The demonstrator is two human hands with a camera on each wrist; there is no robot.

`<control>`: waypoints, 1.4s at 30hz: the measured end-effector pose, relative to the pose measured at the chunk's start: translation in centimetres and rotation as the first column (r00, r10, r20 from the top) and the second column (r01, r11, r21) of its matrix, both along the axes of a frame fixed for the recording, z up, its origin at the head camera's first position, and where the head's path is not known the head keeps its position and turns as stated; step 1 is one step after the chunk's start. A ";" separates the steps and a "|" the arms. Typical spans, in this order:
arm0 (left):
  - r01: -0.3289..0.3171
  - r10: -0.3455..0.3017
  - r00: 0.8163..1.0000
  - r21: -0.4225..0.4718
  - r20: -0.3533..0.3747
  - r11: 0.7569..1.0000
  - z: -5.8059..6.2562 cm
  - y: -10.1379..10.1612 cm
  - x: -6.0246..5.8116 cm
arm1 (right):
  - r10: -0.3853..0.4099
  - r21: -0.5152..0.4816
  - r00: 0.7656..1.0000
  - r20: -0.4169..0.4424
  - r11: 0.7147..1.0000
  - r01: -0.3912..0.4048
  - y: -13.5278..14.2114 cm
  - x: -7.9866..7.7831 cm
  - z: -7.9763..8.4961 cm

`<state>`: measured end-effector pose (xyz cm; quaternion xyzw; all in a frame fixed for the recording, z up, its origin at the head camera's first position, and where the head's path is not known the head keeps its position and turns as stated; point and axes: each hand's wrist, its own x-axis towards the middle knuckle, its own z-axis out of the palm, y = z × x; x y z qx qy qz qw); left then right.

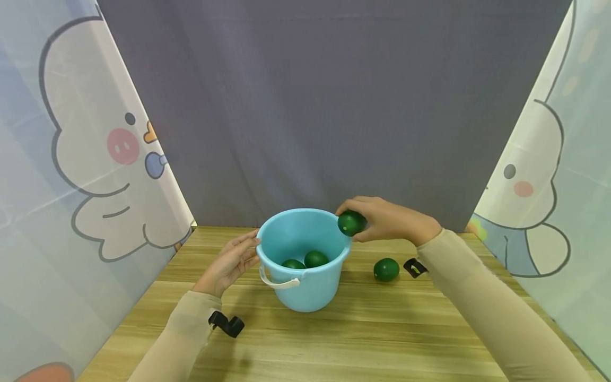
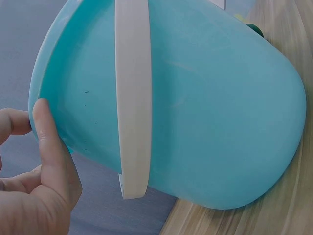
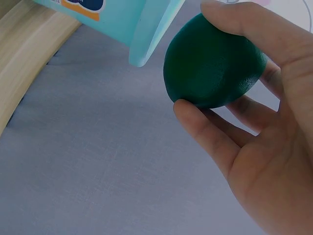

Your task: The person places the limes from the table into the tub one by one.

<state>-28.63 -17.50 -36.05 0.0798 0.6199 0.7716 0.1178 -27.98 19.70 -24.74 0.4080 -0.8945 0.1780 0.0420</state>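
Note:
A light blue bucket [image 1: 310, 292] with a white handle [image 1: 281, 285] stands upright on the wooden table. My left hand [image 1: 231, 265] holds its left rim; in the left wrist view the thumb [image 2: 46, 127] lies against the bucket's outer wall. Over the right rim, my right hand [image 1: 382, 220] grips a smooth, dark green oval fruit [image 1: 351, 223] between thumb and fingers. The right wrist view shows this fruit [image 3: 210, 63] close to the bucket's rim [image 3: 146, 41]. Inside the bucket lie two similar fruits, one [image 1: 316, 259] fully visible and another [image 1: 293, 263] partly hidden by the front wall.
Another green fruit [image 1: 386, 269] lies on the table [image 1: 334, 345] right of the bucket, near my right wrist. A dark grey curtain [image 1: 334, 106] hangs behind the table. Cartoon-printed sheets [image 1: 95, 159] hang at both sides. Black wrist mounts [image 1: 226, 323] sit on the sleeves.

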 end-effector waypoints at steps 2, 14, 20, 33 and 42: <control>0.000 0.000 1.000 0.001 0.002 1.000 0.0 0.0 0.0 | -0.004 0.002 1.000 0.007 1.000 0.004 -0.1 0.0 0.0; -0.003 0.003 1.000 0.005 0.006 1.000 0.0 0.2 0.2 | 0.007 0.031 1.000 0.025 0.999 -0.008 -1.4 -0.3 0.4; -0.001 0.001 1.000 0.013 0.007 1.000 0.0 0.2 0.1 | 0.012 0.045 0.999 0.032 0.999 -0.014 -2.1 -0.5 0.6; -0.008 0.008 1.000 0.009 0.012 1.000 0.0 0.1 0.1 | -0.010 0.092 0.998 0.059 0.996 0.005 -3.6 -1.1 0.8; -0.006 0.006 1.000 0.011 0.005 1.000 0.0 0.0 0.1 | -0.009 0.128 0.997 0.080 0.992 -0.002 -4.8 -1.5 1.0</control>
